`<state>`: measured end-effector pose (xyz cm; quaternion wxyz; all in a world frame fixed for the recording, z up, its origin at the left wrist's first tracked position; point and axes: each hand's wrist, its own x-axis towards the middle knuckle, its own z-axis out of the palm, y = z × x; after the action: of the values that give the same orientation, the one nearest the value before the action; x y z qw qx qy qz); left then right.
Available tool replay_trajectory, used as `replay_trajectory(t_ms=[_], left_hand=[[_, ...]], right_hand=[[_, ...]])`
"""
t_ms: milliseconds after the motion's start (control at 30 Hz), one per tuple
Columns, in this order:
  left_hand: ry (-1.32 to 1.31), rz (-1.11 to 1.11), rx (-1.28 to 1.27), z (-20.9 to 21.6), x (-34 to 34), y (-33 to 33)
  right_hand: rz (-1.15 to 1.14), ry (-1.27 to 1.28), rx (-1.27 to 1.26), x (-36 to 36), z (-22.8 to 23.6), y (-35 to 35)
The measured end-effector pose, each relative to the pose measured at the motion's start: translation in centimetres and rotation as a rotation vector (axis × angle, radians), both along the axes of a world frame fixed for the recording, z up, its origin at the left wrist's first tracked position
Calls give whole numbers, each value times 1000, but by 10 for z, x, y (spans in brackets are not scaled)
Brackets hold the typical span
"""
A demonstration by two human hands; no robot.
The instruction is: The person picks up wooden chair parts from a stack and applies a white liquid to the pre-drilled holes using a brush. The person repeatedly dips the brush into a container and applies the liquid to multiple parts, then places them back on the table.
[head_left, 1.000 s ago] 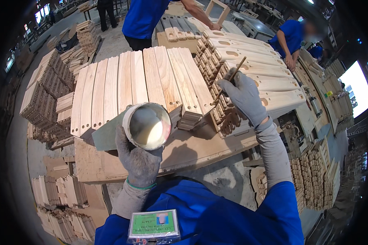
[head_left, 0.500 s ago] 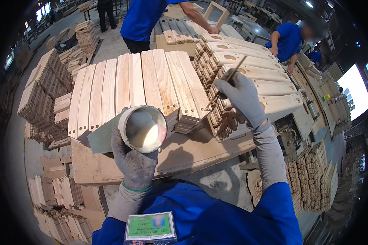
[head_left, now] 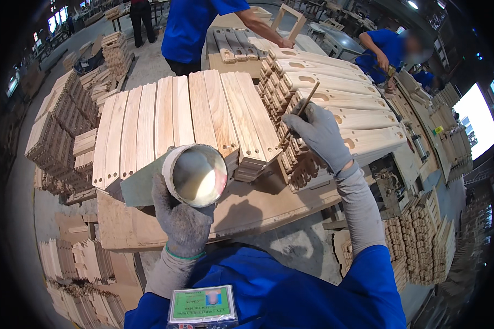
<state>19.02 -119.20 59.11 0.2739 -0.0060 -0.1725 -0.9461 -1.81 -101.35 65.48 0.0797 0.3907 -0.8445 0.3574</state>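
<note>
a round tub of pale glue point(head_left: 195, 175) was held near the body, gripped from below by the gloved left hand point(head_left: 182, 218). a thin stick point(head_left: 295, 116) was pinched in the gloved right hand point(head_left: 319, 136), its tip set against the stacked slotted wooden parts point(head_left: 335, 118) to the right. much of that stack looked untouched; how many joints had been glued could not be told. curved boards point(head_left: 175, 118) were laid out to the left

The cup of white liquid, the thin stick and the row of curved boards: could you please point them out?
cup point(head_left: 195, 175), head view, on the liquid inside.
stick point(head_left: 304, 104), head view, upper shaft.
curved boards point(head_left: 164, 118), head view, middle board's face.
</note>
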Motion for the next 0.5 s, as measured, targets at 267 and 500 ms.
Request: replay_trajectory(t_ms=[267,500], left_hand=[[-40,-74,133,8,-1,3],[-16,-137,-69,11,-2,9]], right_hand=[[-196,-214,-94,5,6,10],[-3,-513,-608,103,40,20]])
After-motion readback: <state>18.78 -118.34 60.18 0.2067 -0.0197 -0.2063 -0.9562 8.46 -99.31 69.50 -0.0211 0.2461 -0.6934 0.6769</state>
